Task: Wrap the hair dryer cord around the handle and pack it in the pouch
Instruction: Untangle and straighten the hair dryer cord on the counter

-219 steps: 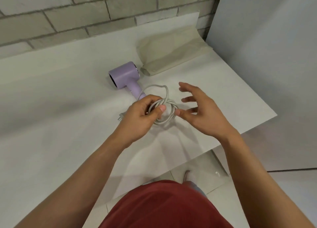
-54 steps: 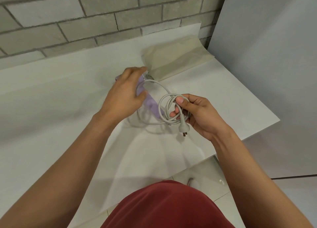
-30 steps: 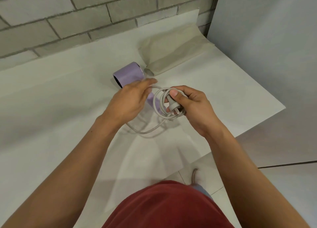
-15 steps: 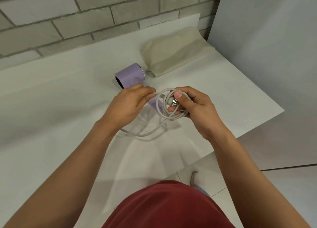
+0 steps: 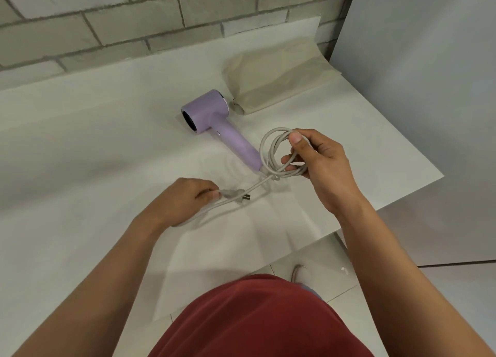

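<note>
A lilac hair dryer [image 5: 212, 115] lies on its side on the white table [image 5: 80, 142], handle pointing toward me and to the right. Its grey cord [image 5: 268, 152] leaves the handle's end and forms several loops, which my right hand [image 5: 319, 166] pinches just right of the handle. A loose length of cord runs down-left from the loops to the plug [image 5: 236, 194], which my left hand [image 5: 185, 203] holds near the table surface. A flat beige pouch [image 5: 279, 80] lies behind the dryer's head, nearly touching it.
A brick wall [image 5: 134, 21] runs behind the table. A grey panel [image 5: 416, 61] stands at the right. The table's front right edge [image 5: 375, 217] drops to a tiled floor, where a shoe shows.
My left hand has drawn the plug end out of the coil, down and left toward me. My right hand still holds the loops, now a little to the right of the handle.
</note>
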Available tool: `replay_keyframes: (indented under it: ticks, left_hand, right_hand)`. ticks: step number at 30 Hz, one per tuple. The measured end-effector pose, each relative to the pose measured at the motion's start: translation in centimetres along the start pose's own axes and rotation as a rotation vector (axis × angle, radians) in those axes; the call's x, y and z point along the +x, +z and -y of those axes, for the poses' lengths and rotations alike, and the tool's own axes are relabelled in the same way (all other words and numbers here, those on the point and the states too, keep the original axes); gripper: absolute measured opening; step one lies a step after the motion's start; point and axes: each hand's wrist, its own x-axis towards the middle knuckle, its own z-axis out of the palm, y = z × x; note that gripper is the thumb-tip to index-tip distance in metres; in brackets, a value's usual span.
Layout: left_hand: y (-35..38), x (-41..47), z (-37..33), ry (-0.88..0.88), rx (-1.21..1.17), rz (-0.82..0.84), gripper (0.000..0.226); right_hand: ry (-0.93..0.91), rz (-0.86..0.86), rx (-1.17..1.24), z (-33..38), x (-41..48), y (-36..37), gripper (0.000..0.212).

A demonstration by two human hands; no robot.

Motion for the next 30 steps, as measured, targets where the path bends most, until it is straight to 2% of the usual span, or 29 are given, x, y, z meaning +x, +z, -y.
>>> replay_keyframes:
  ticks: [3,7,9,11,14,16,18,20,25,26,27,30]
  left_hand:
    - [1.2,0.1,0.1,-0.057,0.029,-0.012,0.027]
    - [0.6,0.3,-0.6,-0.05,0.014,-0.066,0.032]
    - [-0.6,0.4,-1.7,-0.024,-0.114,-0.178,0.029]
    - [-2.1,0.3,-3.8,0.007,-0.351,-0.26,0.027]
    - [-4.0,0.4,-7.5,0.056,-0.671,-0.186,0.047]
    - [-4.6,1.0,-9.2,0.113,-0.656,-0.098,0.06]
    - [-4.9,1.6,-10.2,0.179,-0.58,-0.054,0.047]
    - [-5.0,2.1,-10.7,0.177,-0.603,-0.098,0.031]
    - [-5.0,2.7,-10.8,0.056,-0.818,-0.246,0.015]
    - [-5.0,2.8,-10.7,0.05,-0.848,-0.258,0.014]
    - [-5.0,2.8,-10.7,0.049,-0.874,-0.263,0.014]
    - [-4.8,2.9,-10.7,0.035,-0.947,-0.273,0.014]
  right_hand:
    - [-0.02,0.003,-0.034,0.2,0.1,0.2,0.016]
    - [-0.043,0.009,-0.057,0.6,0.4,0.4,0.014]
    - [-0.048,0.02,-0.054,0.8,0.5,0.5,0.015]
    - [-0.066,0.045,-0.064,1.0,0.7,0.5,0.015]
    - [-0.114,0.115,-0.118,1.2,1.0,0.6,0.011]
    - [-0.138,0.159,-0.123,1.4,1.0,0.8,0.009]
    - [-0.158,0.183,-0.124,1.7,1.0,1.0,0.01]
    - [-0.176,0.167,-0.151,1.8,1.0,1.1,0.011]
    - [-0.071,-0.158,-0.091,0.4,0.6,1.0,0.036]
    - [-0.024,-0.17,-0.102,0.0,0.3,0.9,0.039]
    - [0.037,-0.128,-0.126,-0.2,-0.1,0.8,0.038]
    - [0.221,0.164,-0.212,-0.8,-1.4,1.3,0.035]
